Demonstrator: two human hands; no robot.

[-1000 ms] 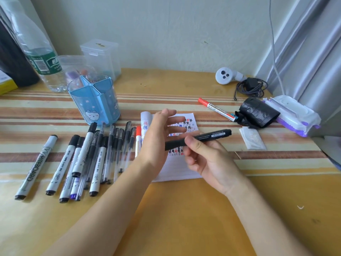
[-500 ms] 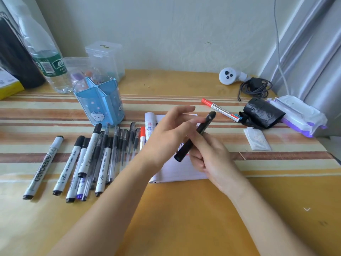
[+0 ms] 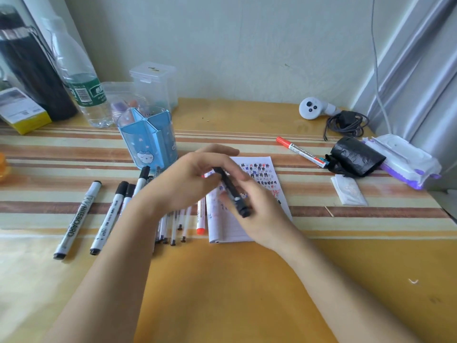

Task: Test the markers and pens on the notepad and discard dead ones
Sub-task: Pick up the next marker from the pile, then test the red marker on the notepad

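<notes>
The right hand holds a black marker above the notepad; the left hand grips its top, maybe to uncap it.

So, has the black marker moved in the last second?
Yes. The marker has swung from crosswise, poking past the right edge of the notepad, to roughly lengthwise over it.

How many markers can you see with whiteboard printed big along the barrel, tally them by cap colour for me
Black-capped whiteboard marker: 1
Red-capped whiteboard marker: 1
Total: 2
The held black marker shows no readable print, so it is not counted.
</notes>
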